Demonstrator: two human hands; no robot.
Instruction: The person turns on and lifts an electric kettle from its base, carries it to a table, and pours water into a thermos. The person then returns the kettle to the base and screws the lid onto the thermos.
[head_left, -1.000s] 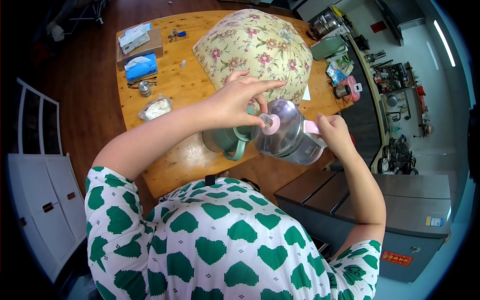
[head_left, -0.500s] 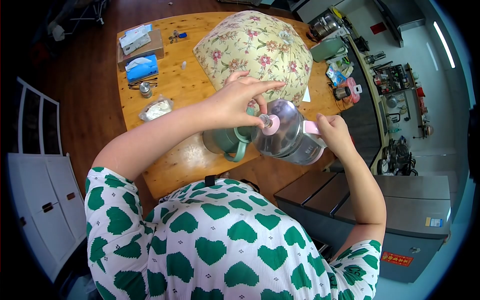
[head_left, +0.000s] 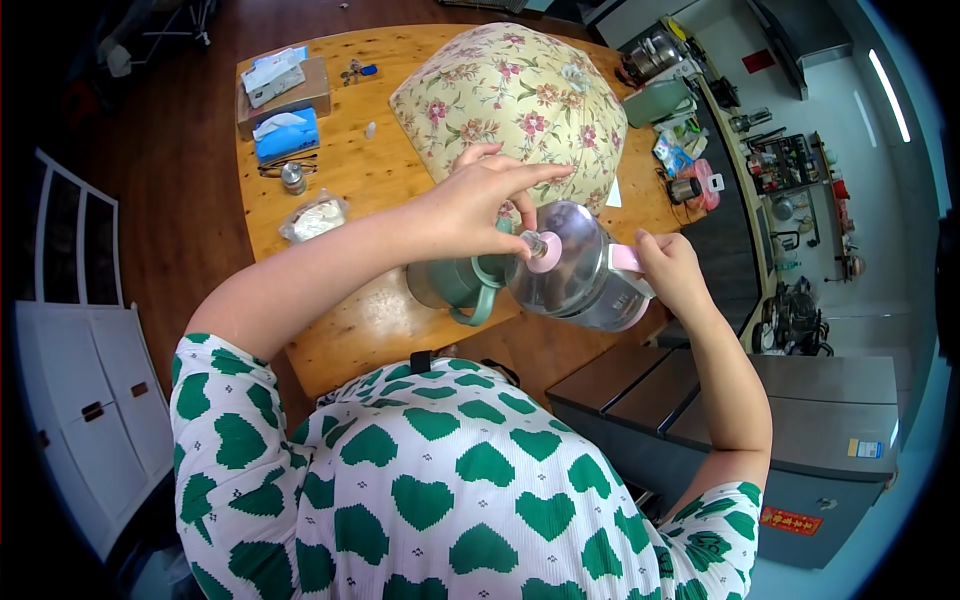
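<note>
A clear glass kettle (head_left: 568,285) with pink trim hangs tilted in front of me, its lid facing up and left. My right hand (head_left: 672,268) is wrapped round its pink handle (head_left: 624,257). With thumb and finger, my left hand (head_left: 487,205) pinches the clear knob (head_left: 536,243) on the kettle's lid, its other fingers stretched out over a floral cover. Behind and left of the kettle stands a green jug (head_left: 458,285) with a looped handle, partly hidden by my left forearm and the kettle. The kettle's spout is not distinguishable.
The dome-shaped floral cover (head_left: 520,95) sits on the wooden table (head_left: 350,215). At the left lie a blue tissue pack (head_left: 286,136), a cardboard box (head_left: 315,92), glasses, a small can (head_left: 292,179) and a plastic bag (head_left: 314,217). A grey fridge (head_left: 790,430) stands at the right.
Both hands keep their grip on the kettle and its lid knob. The view shifts only very slightly; nothing else visibly differs.
</note>
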